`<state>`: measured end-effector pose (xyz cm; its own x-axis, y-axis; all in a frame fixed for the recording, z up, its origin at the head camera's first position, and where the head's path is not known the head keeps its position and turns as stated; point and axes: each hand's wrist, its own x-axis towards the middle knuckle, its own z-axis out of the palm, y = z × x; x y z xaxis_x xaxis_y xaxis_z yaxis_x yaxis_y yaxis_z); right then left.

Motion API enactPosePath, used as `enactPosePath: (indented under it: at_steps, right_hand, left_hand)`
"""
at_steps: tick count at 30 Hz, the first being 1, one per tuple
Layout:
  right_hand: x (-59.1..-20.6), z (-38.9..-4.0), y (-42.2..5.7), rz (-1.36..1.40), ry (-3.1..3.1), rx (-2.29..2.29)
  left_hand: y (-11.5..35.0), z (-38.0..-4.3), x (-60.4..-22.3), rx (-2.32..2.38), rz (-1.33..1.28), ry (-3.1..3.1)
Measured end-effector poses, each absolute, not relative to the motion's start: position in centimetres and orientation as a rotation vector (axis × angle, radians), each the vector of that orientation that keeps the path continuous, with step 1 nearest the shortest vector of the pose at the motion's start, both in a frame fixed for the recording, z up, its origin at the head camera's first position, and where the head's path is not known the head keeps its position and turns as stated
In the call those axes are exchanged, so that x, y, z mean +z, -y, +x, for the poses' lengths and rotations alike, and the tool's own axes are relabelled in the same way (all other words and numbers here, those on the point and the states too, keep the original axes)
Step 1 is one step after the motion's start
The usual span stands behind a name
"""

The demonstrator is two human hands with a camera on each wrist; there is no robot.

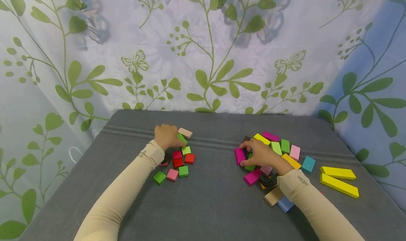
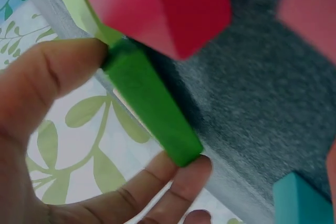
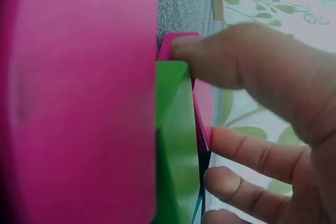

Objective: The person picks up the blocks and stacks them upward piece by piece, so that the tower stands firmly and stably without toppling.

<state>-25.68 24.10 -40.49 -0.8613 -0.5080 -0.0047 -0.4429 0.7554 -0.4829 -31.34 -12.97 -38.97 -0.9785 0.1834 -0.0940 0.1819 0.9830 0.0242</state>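
My left hand point(image 1: 167, 137) pinches a green block point(image 2: 152, 103) by its two ends, thumb on one and fingertips on the other. Near it lie a natural wood block point(image 1: 185, 133), a light green block point(image 1: 186, 150), red blocks point(image 1: 189, 159) and pink blocks point(image 1: 172, 175). Over the right-hand pile, my right hand point(image 1: 261, 153) holds a magenta block point(image 1: 240, 156) between thumb and index finger, its other fingers loosely bent. A green block point(image 3: 181, 140) stands beside that one, partly under the hand. A larger magenta block point(image 3: 84, 98) fills the right wrist view's left side.
Around the right hand spreads a pile with yellow point(image 1: 291, 161), teal point(image 1: 308, 164), blue point(image 1: 285, 204) and wood blocks point(image 1: 273, 196). Two long yellow blocks point(image 1: 339, 185) lie at the right. Grey cloth point(image 1: 209, 198) covers the table; a leaf-patterned curtain point(image 1: 222, 50) hangs behind.
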Motion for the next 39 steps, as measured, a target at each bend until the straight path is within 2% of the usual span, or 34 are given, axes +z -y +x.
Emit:
enactPosePath:
  at_steps: [7,14,25,39]
  right_hand:
    - [-40.6,-25.5,-23.8,-0.806,-2.863,-0.736]
    - [-40.3,-25.4,-23.3,-0.873,-2.88,-0.78]
    - [-40.1,-24.5,-22.9,-0.814,-2.871,-0.839]
    - [-40.3,-21.7,-21.3,-0.774,-2.83,-0.878]
  left_hand:
    - [13.5,-31.0,-38.9,0.054,0.406,-3.074]
    - [13.6,-29.6,-38.7,0.169,0.654,-3.163]
    - [12.7,-27.1,-38.8,0.318,0.905,-3.196]
    - [10.0,-23.7,-39.4,0.339,1.161,-3.128]
